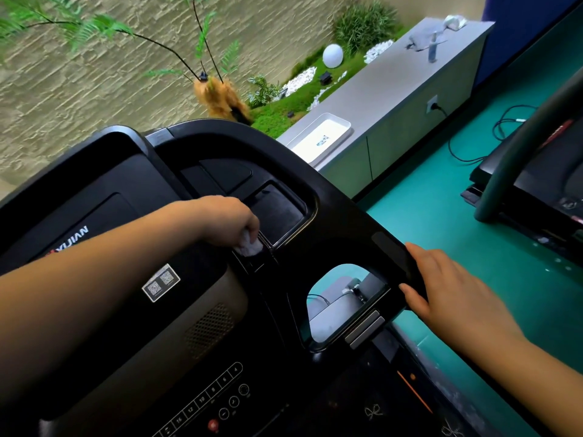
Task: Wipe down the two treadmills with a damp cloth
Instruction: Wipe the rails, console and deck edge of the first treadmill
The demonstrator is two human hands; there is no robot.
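The white cloth (pixel 249 247) was bunched in the curled fingers of the left hand (pixel 228 220) and pressed onto the near treadmill's console (pixel 126 200), at the near rim of a recessed pocket (pixel 279 212) just beyond the knuckles. The right hand (pixel 441 285) lay loosely open with straight fingers on the console's side grip (pixel 394 253), apparently steadying the person.

The step in hand looked like wiping the first machine's console. The next move probably called for working the cloth into that pocket and on toward the grip under the right hand.

The second treadmill (pixel 536 171) stood well beyond the right hand across the green floor (pixel 441 190), seemingly not yet reached. A grey table (pixel 394 83) carrying a white tray (pixel 321 137) ran beyond both hands.
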